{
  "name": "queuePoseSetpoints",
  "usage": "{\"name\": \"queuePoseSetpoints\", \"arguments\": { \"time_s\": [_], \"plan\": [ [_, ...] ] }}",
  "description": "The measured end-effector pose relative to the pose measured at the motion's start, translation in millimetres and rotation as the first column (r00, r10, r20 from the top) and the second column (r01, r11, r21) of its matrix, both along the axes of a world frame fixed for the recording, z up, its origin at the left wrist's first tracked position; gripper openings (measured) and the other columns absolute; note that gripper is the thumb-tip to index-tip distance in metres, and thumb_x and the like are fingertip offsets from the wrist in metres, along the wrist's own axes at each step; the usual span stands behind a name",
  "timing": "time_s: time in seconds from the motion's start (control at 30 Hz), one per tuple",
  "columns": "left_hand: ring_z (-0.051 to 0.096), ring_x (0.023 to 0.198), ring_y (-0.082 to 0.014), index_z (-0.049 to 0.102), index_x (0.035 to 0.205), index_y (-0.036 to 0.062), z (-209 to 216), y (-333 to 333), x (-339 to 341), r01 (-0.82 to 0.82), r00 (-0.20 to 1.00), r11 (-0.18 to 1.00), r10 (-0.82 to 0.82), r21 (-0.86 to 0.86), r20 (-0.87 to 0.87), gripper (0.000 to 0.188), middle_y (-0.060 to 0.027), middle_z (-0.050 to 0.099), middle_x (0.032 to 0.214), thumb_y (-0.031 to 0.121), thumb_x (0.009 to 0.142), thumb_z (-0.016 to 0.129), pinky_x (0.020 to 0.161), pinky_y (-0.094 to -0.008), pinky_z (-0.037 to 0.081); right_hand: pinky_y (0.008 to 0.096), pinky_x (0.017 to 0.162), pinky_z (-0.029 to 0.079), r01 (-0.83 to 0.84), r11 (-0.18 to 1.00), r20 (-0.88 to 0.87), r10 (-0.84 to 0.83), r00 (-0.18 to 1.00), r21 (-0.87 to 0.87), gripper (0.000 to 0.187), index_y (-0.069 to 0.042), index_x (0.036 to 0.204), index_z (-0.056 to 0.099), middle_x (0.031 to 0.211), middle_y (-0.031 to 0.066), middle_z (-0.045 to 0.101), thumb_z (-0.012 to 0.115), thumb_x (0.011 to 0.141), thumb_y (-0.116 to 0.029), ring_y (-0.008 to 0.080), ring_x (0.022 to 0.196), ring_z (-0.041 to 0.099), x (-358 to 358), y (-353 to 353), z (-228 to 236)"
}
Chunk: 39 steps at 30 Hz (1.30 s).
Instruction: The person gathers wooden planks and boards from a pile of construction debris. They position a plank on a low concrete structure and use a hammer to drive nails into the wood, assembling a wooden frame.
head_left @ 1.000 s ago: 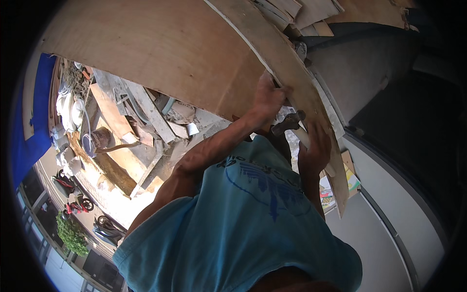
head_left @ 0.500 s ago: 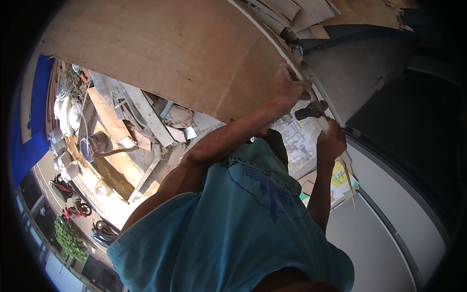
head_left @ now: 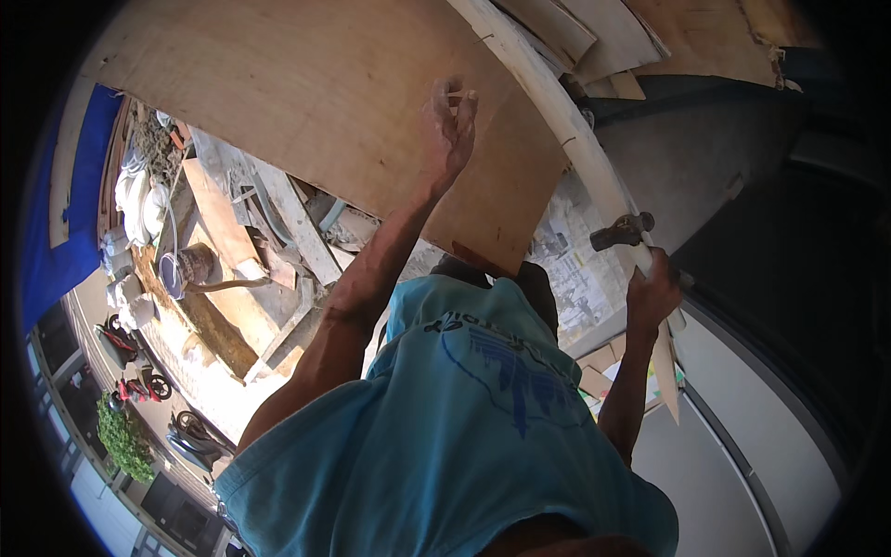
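Observation:
My right hand [head_left: 652, 290] grips a hammer [head_left: 623, 231] by its handle, its dark metal head beside a long pale wooden strip [head_left: 587, 153]. Two thin nails stick out of this strip, one near the top and one around its middle. Over the brown plywood panel [head_left: 325, 84] is my left hand [head_left: 450, 135], apart from the strip. Its fingers are curled toward the thumb, and whatever small thing sits between them is too unclear to name. The lower end of the strip passes behind my right hand.
Wood offcuts [head_left: 218, 209], rubble and a bucket [head_left: 186, 269] lie at left, near a blue sheet [head_left: 60, 209]. Parked motorbikes [head_left: 139, 385] stand beyond. Plywood scraps [head_left: 603, 37] are at the upper right. A dark opening [head_left: 780, 232] and a pale ledge [head_left: 742, 362] are on the right.
My left hand has let go of the strip and moved left and up over the panel. More of the strip's broad face shows. My right hand has shifted slightly right with the hammer.

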<state>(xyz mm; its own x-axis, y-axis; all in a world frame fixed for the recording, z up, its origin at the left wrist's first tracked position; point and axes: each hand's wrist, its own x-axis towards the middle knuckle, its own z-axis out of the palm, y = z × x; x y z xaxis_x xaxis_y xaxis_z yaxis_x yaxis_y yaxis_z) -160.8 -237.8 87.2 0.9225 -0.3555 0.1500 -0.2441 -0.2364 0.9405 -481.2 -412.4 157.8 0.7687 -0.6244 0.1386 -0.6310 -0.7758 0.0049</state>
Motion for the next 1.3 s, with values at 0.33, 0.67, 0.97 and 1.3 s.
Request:
{"name": "queuePoseSetpoints", "arguments": {
  "time_s": [0.33,0.67,0.97,1.3],
  "plan": [
    [0.063,0.078,-0.0409,0.062,0.099,0.0017,-21.3,-61.5,83.3,-0.057,0.888,0.936,-0.111,0.346,0.447,0.020,-0.0208,0.066,0.092,0.018,0.089,0.059,0.068,-0.0486,0.050,0.0415,0.064,0.051,-0.024,1.000,0.021,0.024,0.999,-0.003,0.025,-0.013,0.097,0.059,0.084,0.0072,0.064,0.068,0.074,-0.011,0.0294,0.078,0.065,0.9,-0.6,-0.7],
    [0.064,0.071,-0.0388,0.063,0.077,0.0030,-39.2,-70.7,90.9,-0.154,0.884,0.842,-0.116,0.517,0.453,0.018,-0.0176,0.067,0.078,0.018,0.087,0.060,0.064,-0.0482,0.051,0.0436,0.066,0.051,-0.032,0.991,0.039,0.027,0.999,0.129,0.036,-0.010,0.101,0.057,0.084,0.0118,0.064,0.071,0.068,-0.006,0.0326,0.079,0.065,-3.4,4.3,-5.8],
    [0.067,0.076,-0.0349,0.069,0.094,0.0098,-21.4,-62.8,98.5,-0.101,0.867,0.732,-0.267,0.674,0.420,0.017,-0.0168,0.068,0.080,0.011,0.085,0.055,0.067,-0.0460,0.052,0.0434,0.063,0.051,-0.045,0.996,0.043,0.042,0.998,0.083,0.033,-0.010,0.097,0.055,0.081,0.0103,0.063,0.070,0.068,-0.006,0.0320,0.076,0.065,0.7,4.2,-1.9],
    [0.065,0.075,-0.0354,0.068,0.087,0.0080,-27.1,-59.8,92.9,-0.077,0.891,0.783,-0.225,0.617,0.396,0.019,-0.0144,0.068,0.082,0.023,0.090,0.057,0.066,-0.0466,0.051,0.0430,0.065,0.051,-0.020,0.992,0.061,0.012,0.998,0.127,0.035,-0.011,0.097,0.054,0.083,0.0098,0.063,0.072,0.067,-0.007,0.0313,0.078,0.064,-0.3,3.5,-8.1]
  ]
}}
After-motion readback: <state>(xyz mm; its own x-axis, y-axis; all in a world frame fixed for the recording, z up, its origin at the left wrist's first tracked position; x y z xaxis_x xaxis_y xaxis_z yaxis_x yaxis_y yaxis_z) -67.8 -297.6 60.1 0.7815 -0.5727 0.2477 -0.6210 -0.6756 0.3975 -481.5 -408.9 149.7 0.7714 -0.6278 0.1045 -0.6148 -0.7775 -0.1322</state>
